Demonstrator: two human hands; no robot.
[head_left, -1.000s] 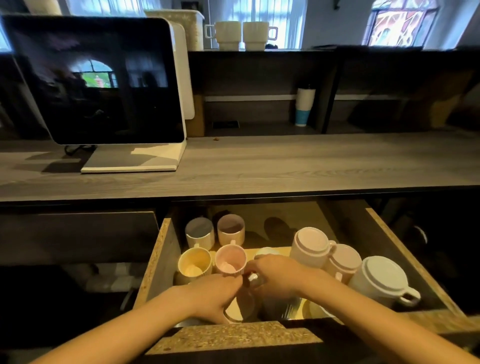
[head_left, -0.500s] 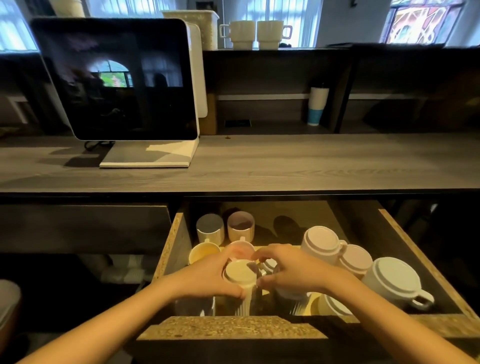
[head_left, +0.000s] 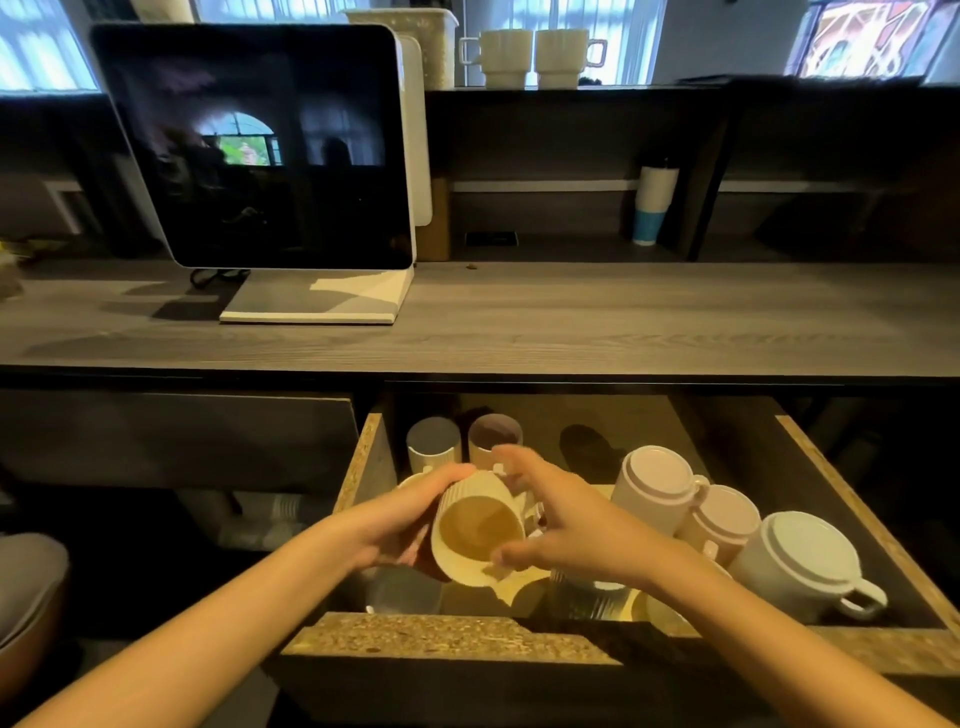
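Observation:
A cream ribbed mug (head_left: 475, 525) is tipped on its side above the open drawer (head_left: 447, 634), with its mouth facing me. My left hand (head_left: 405, 519) grips its left side, fingers curled over the top. On the mug's right, my right hand (head_left: 556, 525) has its thumb at the lower rim, while its fingers spread over the handle side. Under and behind the hands, several more mugs stand in the drawer, partly hidden.
Three mugs lie upside down at the drawer's right: a pale pink one (head_left: 657, 488), another pink one (head_left: 724, 519) and a white one (head_left: 800, 561). Two upright mugs (head_left: 434, 447) stand at the back left. A dark screen (head_left: 260, 150) stands on the counter (head_left: 623, 322).
The cream mug has come up out of the drawer and tipped from upright onto its side, mouth toward me. Both hands rose with it.

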